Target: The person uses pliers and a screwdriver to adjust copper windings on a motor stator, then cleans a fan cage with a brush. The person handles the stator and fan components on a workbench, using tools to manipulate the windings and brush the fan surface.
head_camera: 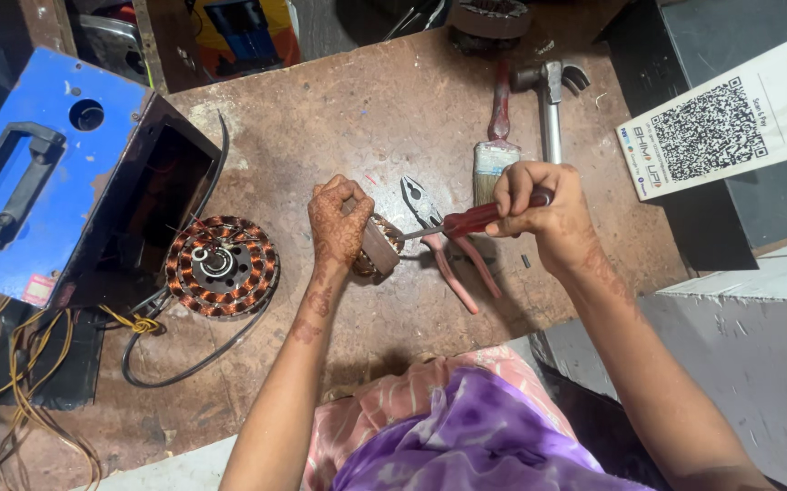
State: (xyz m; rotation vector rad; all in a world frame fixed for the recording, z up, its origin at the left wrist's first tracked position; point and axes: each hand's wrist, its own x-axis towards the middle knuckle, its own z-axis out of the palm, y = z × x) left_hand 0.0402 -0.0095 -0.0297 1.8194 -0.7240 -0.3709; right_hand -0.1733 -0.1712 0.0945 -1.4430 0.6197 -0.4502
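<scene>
- Worn brown bench [393, 109] carries the work, with a blue metal case [39, 164] at its left edge.
- Left hand [340, 223] is clamped around a small coil block [378, 247], holding it on the bench.
- Right hand [539, 211] is closed on the red handle of a screwdriver [466, 220], whose tip meets the block.
- Judging by this, the step in hand is prying or turning at the block; what comes next calls for a steady left-hand hold and a tip kept seated.
- Red-handled pliers [443, 250] lie just beside the block.
- Further out lie a paintbrush [496, 145], a hammer [550, 100] and a copper-wound stator [220, 265].
</scene>
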